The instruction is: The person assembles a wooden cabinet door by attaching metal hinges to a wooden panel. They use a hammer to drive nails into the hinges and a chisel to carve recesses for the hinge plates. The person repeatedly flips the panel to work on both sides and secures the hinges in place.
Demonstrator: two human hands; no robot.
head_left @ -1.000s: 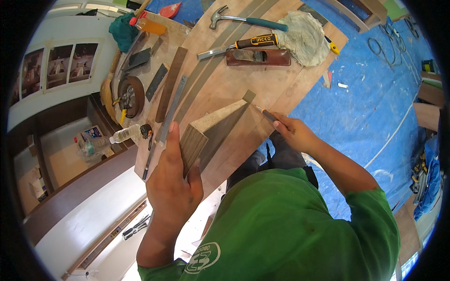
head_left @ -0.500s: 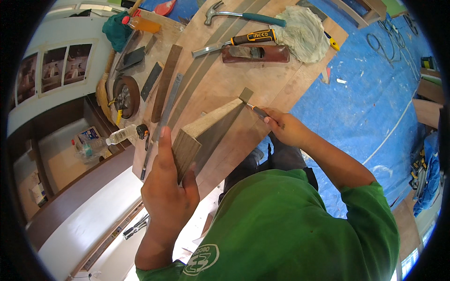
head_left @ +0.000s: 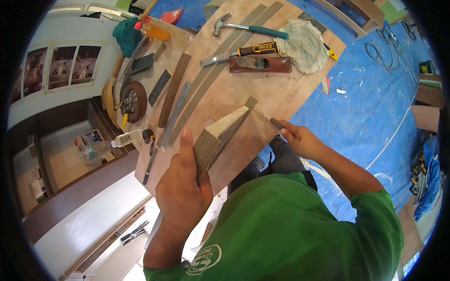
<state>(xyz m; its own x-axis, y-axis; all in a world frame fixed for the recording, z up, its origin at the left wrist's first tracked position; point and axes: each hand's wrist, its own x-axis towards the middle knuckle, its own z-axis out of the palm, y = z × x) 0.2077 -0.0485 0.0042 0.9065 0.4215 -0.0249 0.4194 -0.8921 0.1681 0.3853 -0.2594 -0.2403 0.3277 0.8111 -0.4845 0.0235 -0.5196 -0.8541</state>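
My left hand point(head_left: 184, 194) grips the near end of a wedge-shaped board point(head_left: 227, 124), with the thumb on one side and the fingers on the other. The board has a pale raw edge and grey-brown wood-grain faces. A short flap of grey-brown edging strip point(head_left: 251, 102) sticks out at its far end. My right hand point(head_left: 301, 140) is closed around the dark handle of a slim knife point(head_left: 275, 123). Its thin blade points toward the strip flap, a small gap away from it. The board is held above a plywood worktop point(head_left: 220, 100).
On the worktop lie a claw hammer point(head_left: 267, 32), a chisel point(head_left: 258, 48), a wooden hand plane point(head_left: 260, 64), a crumpled cloth point(head_left: 303, 47), a steel ruler point(head_left: 177, 110) and a dark wood strip point(head_left: 174, 89). Left stand bottles point(head_left: 126, 138) and a tape measure point(head_left: 148, 136). Blue sheeting point(head_left: 347, 122) covers the floor.
The knife blade, earlier at the strip flap, has pulled away to the right. The board in my left hand has turned slightly, and the whole view has shifted a little.
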